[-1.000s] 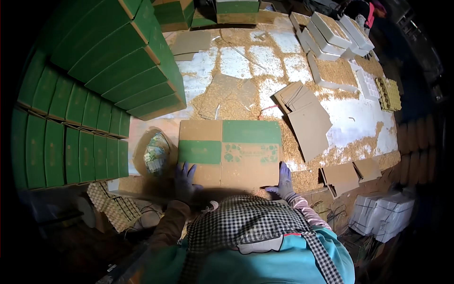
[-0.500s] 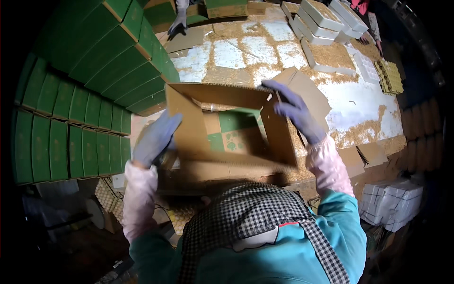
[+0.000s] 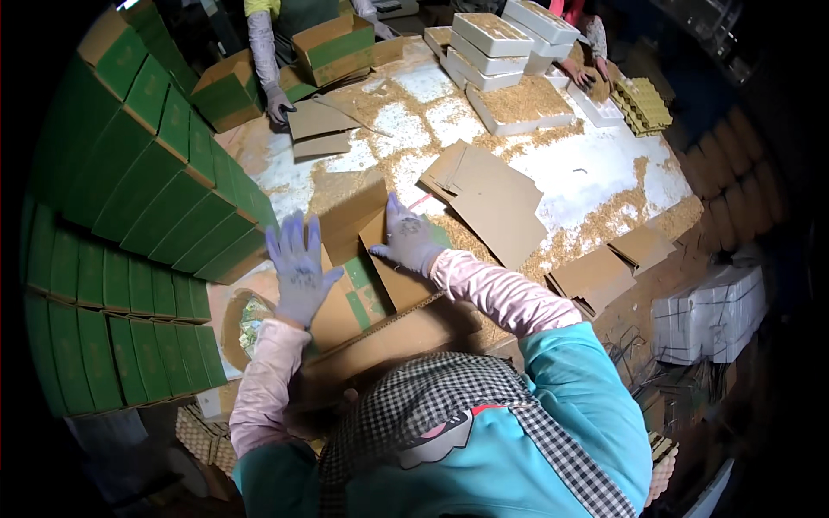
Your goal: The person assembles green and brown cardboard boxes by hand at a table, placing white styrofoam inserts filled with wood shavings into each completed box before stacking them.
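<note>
An open-topped brown cardboard box [image 3: 406,326], with green patches inside its base, sits on the near part of the table. Over its left side is my left hand [image 3: 300,274] in a pale purple glove, open, fingers spread wide. My right hand [image 3: 409,238], gloved alike, lies against the box's far right corner. Its thumb stands apart over the wall, and its visible fingers are stretched out. Part of the box's left wall is hidden behind my left hand.
Green cartons [image 3: 164,186] are stacked along the left. Beside them stands a round tub [image 3: 231,332] with small packets. Flat cardboard sheets [image 3: 496,207] lie on the sawdust-strewn table [image 3: 596,186]. Farther back are white foam trays [image 3: 518,108], egg trays [image 3: 643,108] and two co-workers' hands and arms.
The box has come down and left onto the table from between my raised hands. My left hand has spread its fingers; my right hand has moved left and down with the box.
</note>
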`<action>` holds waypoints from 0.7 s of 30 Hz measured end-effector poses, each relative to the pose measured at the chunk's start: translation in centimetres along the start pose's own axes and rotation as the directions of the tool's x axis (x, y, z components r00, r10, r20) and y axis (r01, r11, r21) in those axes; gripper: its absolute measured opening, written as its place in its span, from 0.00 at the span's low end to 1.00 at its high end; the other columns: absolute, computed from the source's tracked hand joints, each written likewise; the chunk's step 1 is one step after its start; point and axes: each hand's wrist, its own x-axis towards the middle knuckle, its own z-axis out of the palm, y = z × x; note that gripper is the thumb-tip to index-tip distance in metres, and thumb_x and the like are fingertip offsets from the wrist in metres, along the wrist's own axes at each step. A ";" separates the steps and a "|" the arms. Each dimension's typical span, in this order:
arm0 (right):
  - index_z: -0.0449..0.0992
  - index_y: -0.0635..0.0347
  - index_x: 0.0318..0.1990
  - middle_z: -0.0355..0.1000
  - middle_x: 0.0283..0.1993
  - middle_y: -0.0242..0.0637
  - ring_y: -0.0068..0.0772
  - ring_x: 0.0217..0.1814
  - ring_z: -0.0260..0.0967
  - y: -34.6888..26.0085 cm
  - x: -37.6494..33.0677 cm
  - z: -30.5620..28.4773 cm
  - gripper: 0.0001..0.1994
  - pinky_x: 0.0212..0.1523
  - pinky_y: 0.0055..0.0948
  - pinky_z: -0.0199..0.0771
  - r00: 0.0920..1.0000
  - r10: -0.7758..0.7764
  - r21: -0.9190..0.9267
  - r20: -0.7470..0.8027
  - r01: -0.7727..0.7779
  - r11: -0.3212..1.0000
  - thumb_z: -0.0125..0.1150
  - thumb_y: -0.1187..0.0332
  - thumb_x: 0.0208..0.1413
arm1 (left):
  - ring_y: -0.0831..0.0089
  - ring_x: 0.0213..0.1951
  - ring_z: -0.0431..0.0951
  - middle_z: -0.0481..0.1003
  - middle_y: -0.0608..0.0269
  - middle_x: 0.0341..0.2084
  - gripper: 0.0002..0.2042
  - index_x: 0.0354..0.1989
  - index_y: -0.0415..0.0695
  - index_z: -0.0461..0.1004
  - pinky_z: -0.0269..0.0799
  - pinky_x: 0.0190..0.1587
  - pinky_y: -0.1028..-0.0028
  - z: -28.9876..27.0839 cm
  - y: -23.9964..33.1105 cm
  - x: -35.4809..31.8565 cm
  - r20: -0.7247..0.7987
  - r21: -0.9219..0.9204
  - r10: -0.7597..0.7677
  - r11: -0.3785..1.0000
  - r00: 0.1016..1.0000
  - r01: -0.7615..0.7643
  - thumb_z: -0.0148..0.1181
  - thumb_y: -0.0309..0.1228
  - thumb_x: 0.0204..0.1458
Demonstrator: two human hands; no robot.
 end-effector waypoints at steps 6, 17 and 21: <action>0.63 0.69 0.59 0.64 0.59 0.56 0.56 0.63 0.60 2.1 -9.0 -2.6 0.27 0.64 0.48 0.58 0.846 0.094 0.617 -0.525 0.303 0.726 0.58 0.62 0.55 | 0.49 0.58 0.62 0.69 0.48 0.52 0.24 0.53 0.39 0.71 0.49 0.64 0.52 2.8 -0.2 -5.5 0.047 -0.364 0.218 0.913 0.975 -0.187 0.61 0.38 0.48; 0.57 0.67 0.66 0.59 0.66 0.50 0.47 0.68 0.56 3.4 -7.4 2.9 0.28 0.70 0.32 0.49 0.941 -0.024 0.875 0.338 -0.305 0.377 0.42 0.53 0.67 | 0.50 0.57 0.65 0.65 0.48 0.56 0.31 0.60 0.36 0.61 0.57 0.63 0.58 1.5 -2.8 -7.6 0.025 -0.572 -0.075 0.817 0.997 0.076 0.58 0.41 0.51; 0.55 0.68 0.66 0.59 0.67 0.53 0.41 0.67 0.59 -4.3 -5.7 -4.1 0.34 0.67 0.30 0.55 0.977 -0.206 0.935 0.062 0.015 0.354 0.48 0.48 0.63 | 0.49 0.63 0.60 0.57 0.45 0.64 0.31 0.64 0.36 0.57 0.54 0.65 0.58 4.0 -4.1 -12.2 0.289 -0.946 -0.545 -0.036 0.787 0.323 0.55 0.42 0.56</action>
